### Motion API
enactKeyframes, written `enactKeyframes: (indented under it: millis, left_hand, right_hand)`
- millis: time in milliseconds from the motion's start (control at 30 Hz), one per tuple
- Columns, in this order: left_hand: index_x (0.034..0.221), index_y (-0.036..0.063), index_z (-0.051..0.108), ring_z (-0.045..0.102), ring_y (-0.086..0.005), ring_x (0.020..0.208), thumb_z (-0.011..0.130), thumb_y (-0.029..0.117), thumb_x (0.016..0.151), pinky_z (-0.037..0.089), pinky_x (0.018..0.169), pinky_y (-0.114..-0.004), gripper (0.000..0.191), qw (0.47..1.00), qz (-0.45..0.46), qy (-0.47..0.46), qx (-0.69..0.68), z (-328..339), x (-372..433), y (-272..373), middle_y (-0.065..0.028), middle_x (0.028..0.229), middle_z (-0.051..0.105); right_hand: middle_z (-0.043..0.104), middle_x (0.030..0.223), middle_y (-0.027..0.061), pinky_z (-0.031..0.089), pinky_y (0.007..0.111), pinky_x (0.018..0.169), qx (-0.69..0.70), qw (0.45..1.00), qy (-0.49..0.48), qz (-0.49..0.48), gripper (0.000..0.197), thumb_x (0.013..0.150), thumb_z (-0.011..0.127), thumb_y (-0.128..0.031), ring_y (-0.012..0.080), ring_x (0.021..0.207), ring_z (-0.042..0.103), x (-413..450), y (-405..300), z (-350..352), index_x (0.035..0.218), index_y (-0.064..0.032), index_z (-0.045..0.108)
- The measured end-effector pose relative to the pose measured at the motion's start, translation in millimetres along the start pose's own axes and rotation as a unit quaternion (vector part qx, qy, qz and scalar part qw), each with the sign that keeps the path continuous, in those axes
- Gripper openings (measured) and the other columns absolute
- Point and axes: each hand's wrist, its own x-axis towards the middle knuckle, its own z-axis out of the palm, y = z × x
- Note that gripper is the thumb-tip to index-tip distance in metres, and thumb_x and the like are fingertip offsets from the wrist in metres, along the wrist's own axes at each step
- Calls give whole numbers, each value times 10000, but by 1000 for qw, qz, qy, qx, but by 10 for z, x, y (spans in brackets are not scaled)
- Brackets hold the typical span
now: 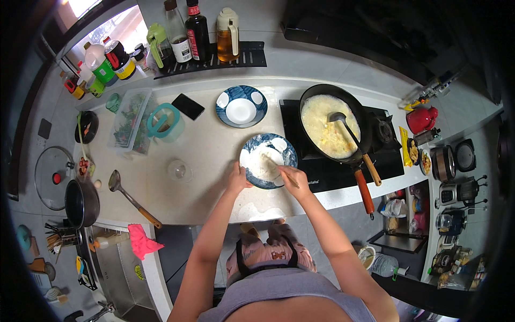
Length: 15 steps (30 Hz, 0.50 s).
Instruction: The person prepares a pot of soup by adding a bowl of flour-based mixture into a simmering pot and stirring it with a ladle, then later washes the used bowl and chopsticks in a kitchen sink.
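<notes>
A blue-and-white bowl [291, 155] stands near the counter's front edge, with a pale floury mixture [263, 164] inside. My left hand [239, 178] grips the bowl's left rim. In my right hand [295, 181] are thin wooden chopsticks [290, 177], their tips dipping into the mixture. Farther back sits a second blue-and-white bowl [240, 111] with nothing in it. To the right, a wok [362, 120] on the gas hob holds a bubbling pale soup [322, 124] with yellow bits. A ladle [354, 139] rests in the wok.
The wok's red-brown handle [364, 193] juts past the hob's front. Left on the counter are a clear cup [180, 171], a phone [188, 106], a teal-lidded jug [165, 122], a box of greens [132, 124], a slotted spoon [132, 197] and a saucepan [82, 203]. Bottles [197, 34] line the back shelf.
</notes>
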Motion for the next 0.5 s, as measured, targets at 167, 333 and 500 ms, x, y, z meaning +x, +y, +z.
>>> enactKeyframes:
  millis: [167, 333, 500]
  left_hand:
    - [1343, 197, 74, 635, -299, 672, 290, 150, 925, 558, 582, -368, 473, 990, -58, -77, -99, 169, -320, 140, -211, 1031, 538]
    - [1307, 165, 135, 630, -305, 723, 301, 176, 929, 547, 609, -376, 412, 982, -75, -53, -162, 458, -452, -127, -209, 987, 544]
    - [1260, 110, 205, 629, -287, 628, 298, 126, 922, 558, 525, -327, 351, 988, -44, -14, -149, 273, -318, -37, -226, 1027, 514]
  right_hand:
    - [611, 751, 202, 492, 355, 583, -106, 989, 58, 91, 125, 781, 554, -45, 317, 665, 614, -541, -186, -16, 869, -6, 634]
    - [636, 728, 131, 493, 283, 579, 243, 925, 150, 252, 200, 861, 528, -128, 179, 635, 623, -486, -538, 483, 952, 33, 603]
    - [633, 778, 93, 509, 227, 602, 294, 887, 107, 340, 213, 890, 500, -144, 123, 671, 612, -829, -113, -74, 945, 37, 597]
